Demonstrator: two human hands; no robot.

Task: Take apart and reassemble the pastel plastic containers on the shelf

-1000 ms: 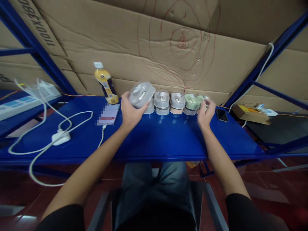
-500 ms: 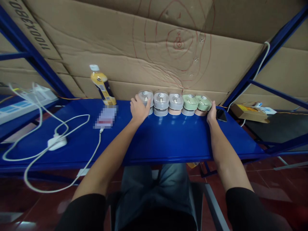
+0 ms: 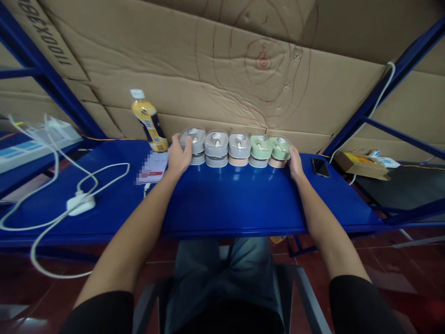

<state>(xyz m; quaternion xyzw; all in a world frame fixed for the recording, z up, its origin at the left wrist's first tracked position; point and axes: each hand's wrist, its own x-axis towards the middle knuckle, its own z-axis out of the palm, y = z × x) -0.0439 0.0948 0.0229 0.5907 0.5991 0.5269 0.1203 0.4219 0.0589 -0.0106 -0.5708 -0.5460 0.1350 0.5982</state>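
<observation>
A row of small clear-lidded containers stands stacked two high along the back of the blue table. From the left, the upper ones are a grey container (image 3: 193, 141), two more grey ones and two green ones; the rightmost is a green container (image 3: 279, 148). Below them are grey and peach-coloured containers (image 3: 238, 161). My left hand (image 3: 180, 154) grips the left end of the row, its thumb on the front of the grey container and its fingers around the outer side. Against the right end rests my right hand (image 3: 295, 162), pressed to the green stack, its fingers partly hidden.
Close to my left hand stand a yellow bottle (image 3: 150, 123) and a partly blurred phone (image 3: 153, 167) on a cable. A white adapter (image 3: 80, 204) with looped cables lies at the left. To the right are a dark phone (image 3: 320, 167) and an open cardboard box (image 3: 363, 166).
The whole row has shifted left along the table, with both hands moving alongside it. My left hand is now nearer the bottle and the blurred phone.
</observation>
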